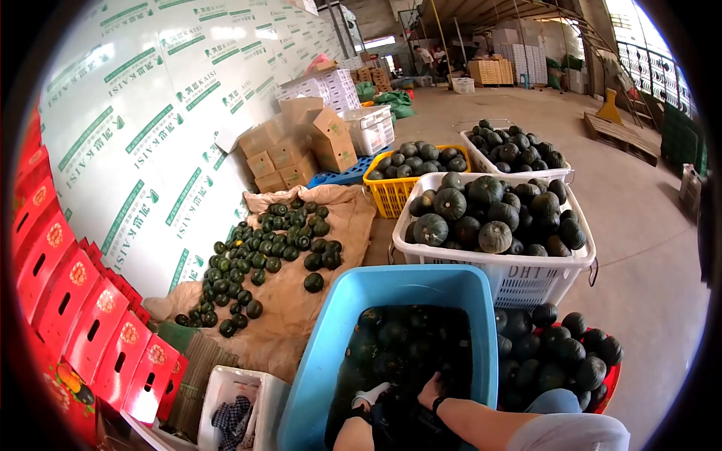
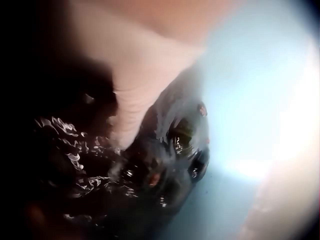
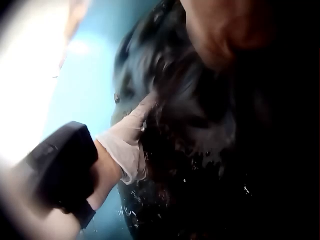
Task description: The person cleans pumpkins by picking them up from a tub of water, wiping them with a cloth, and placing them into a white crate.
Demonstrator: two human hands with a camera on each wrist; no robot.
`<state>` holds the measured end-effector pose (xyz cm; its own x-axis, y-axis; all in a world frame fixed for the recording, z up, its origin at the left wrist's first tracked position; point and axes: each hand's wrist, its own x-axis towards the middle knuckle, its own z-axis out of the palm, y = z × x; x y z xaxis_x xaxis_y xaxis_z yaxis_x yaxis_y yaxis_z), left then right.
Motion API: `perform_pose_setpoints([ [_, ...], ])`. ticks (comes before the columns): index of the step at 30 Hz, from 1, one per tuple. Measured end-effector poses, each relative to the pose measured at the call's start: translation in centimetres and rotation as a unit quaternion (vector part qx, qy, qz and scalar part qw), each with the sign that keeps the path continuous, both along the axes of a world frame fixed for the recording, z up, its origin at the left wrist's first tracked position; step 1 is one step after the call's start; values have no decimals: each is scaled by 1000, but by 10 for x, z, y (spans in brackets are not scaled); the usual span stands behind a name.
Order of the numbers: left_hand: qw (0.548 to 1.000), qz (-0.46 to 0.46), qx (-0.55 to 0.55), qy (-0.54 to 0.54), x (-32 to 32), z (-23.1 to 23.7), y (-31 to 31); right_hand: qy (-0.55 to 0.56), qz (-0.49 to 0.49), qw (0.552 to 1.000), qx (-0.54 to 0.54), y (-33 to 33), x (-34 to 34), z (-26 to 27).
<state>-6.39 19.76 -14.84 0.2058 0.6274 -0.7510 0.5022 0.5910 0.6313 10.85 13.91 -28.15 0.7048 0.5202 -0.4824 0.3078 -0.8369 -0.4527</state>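
The gloved left hand (image 1: 372, 395) and right hand (image 1: 431, 389) reach into a blue tub (image 1: 483, 316), fingers too hidden by dark water to tell their state, with squashes (image 1: 392, 332) just beyond them, brown cloth (image 1: 282, 347) leftward and concrete floor (image 1: 639, 301) rightward.

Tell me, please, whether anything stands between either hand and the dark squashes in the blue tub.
Nothing solid is visible between the left hand or the right hand and the squashes in the tub. Both reach into dark water, which hides the fingertips, so contact cannot be told.
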Motion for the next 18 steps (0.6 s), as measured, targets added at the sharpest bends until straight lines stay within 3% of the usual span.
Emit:
perform_pose_setpoints([
  [1, 998, -13, 8, 66, -1, -8, 0, 4, -65, 997, 33, 11, -3, -55],
  [2, 991, -24, 18, 132, -2, -15, 1, 138, -157, 977, 38, 11, 4, -40],
  [3, 980, -34, 28, 196, 1, -15, 1, 140, -155, 977, 44, 18, 4, -64],
  [4, 972, -33, 66, 222, 8, 3, -10, 138, -260, 945, 143, 27, 0, -109],
  [5, 972, -33, 69, 223, 8, 1, -11, 133, -361, 892, 236, 24, -4, -96],
  [6, 975, -41, 63, 208, 7, -1, -13, 212, -312, 911, 165, 17, 5, -82],
  [8, 986, -68, 71, 135, 1, -3, -32, 318, -156, 933, 62, 2, 16, 16],
  [11, 974, -43, 107, 196, 17, 41, -65, 344, 35, 937, 59, -7, 4, 105],
  [12, 985, -73, 127, 88, 4, -2, -52, 367, 101, 923, 62, -26, 6, 178],
  [13, 982, -47, 178, -29, 18, 51, -81, 392, 165, 903, 63, -46, 3, 228],
  [14, 967, -117, 221, 38, 21, 63, -83, 253, 424, 867, 61, -46, 2, 218],
  [15, 962, -92, 257, -2, 1, -13, -64, 94, 647, 755, 57, -47, 1, 207],
  [16, 981, 13, 188, -40, 5, 2, -74, 102, 645, 756, 56, -69, 2, 222],
  [17, 964, 7, 262, -40, 9, 39, -95, 36, 606, 788, 101, -100, 7, 258],
  [18, 920, -22, 381, -89, 9, 26, -98, -33, 562, 814, 142, -121, 14, 279],
])
